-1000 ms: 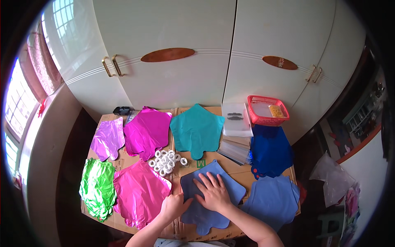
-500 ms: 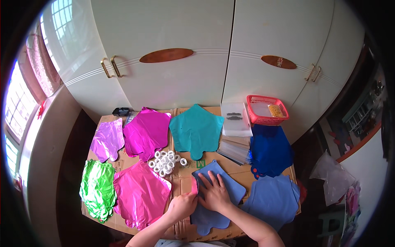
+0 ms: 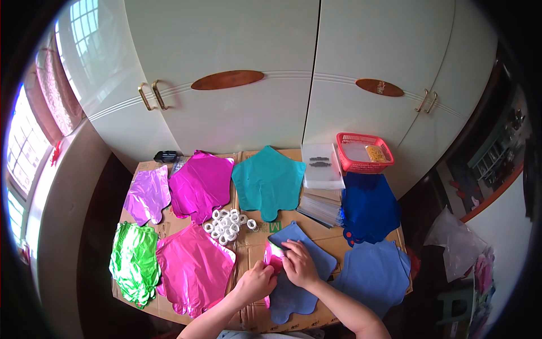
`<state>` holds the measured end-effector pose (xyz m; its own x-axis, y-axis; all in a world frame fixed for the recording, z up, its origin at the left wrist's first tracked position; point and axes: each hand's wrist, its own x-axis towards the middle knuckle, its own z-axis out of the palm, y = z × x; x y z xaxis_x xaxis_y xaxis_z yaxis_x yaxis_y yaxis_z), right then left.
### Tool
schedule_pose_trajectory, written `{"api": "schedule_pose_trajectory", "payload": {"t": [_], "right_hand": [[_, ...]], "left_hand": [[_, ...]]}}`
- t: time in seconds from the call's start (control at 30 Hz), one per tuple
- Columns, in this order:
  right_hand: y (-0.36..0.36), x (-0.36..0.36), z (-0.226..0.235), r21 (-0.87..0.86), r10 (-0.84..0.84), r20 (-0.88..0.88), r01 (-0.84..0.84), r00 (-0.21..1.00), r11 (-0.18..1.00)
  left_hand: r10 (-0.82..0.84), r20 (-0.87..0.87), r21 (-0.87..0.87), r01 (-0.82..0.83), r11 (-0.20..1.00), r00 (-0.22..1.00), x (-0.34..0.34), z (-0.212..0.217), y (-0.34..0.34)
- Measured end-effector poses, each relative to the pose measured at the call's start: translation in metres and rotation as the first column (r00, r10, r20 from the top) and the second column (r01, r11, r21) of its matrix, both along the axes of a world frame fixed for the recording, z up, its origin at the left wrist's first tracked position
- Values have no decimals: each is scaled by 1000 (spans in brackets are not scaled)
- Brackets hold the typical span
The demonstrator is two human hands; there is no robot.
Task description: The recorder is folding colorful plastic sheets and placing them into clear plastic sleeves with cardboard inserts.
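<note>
A flat blue-grey foil balloon (image 3: 299, 302) lies in front of me, with pink foil (image 3: 274, 257) showing along its left side. My left hand (image 3: 258, 281) is closed, pinching the pink foil at that edge. Curled over the blue-grey balloon's upper left part, my right hand (image 3: 299, 265) grips the folded-back foil there; its thumb side faces the pink. Exactly how many layers it holds is hidden under the fingers. Left of my hands lies a flat pink foil balloon (image 3: 195, 265), and on the right more blue-grey balloons (image 3: 375, 274) lie stacked.
Small white rings (image 3: 227, 226) are heaped mid-table. Around them lie green (image 3: 134, 263), lilac (image 3: 148, 195), magenta (image 3: 201, 183), teal (image 3: 269, 181) and dark blue (image 3: 371, 209) foil balloons. Clear plastic sleeves (image 3: 322, 166) and a red basket (image 3: 366, 166) stand at the back right, before white cabinets (image 3: 226, 34).
My right hand has gone from lying flat with spread fingers to curling round the foil. The balloon's left edge is lifted, and more pink shows. My left hand has shifted slightly right.
</note>
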<state>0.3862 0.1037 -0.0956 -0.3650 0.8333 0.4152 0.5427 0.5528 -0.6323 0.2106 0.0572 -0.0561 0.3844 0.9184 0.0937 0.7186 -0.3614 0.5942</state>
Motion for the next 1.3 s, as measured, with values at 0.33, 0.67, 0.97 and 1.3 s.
{"api": "schedule_pose_trajectory", "payload": {"t": [0.33,0.67,0.97,1.3], "right_hand": [[0,-6,-1,88,-112,-2,112,994,990],[-2,-5,0,89,-132,25,129,991,988],[-3,-3,0,77,-152,42,148,988,986],[-3,-2,-2,97,-167,13,165,986,982]], "left_hand": [[-261,-154,24,268,963,953,-34,8,16],[-340,-311,114,390,914,888,-38,-1,32],[-300,-409,101,370,923,861,-33,-5,29],[-303,-474,107,396,912,827,-30,-8,28]]}}
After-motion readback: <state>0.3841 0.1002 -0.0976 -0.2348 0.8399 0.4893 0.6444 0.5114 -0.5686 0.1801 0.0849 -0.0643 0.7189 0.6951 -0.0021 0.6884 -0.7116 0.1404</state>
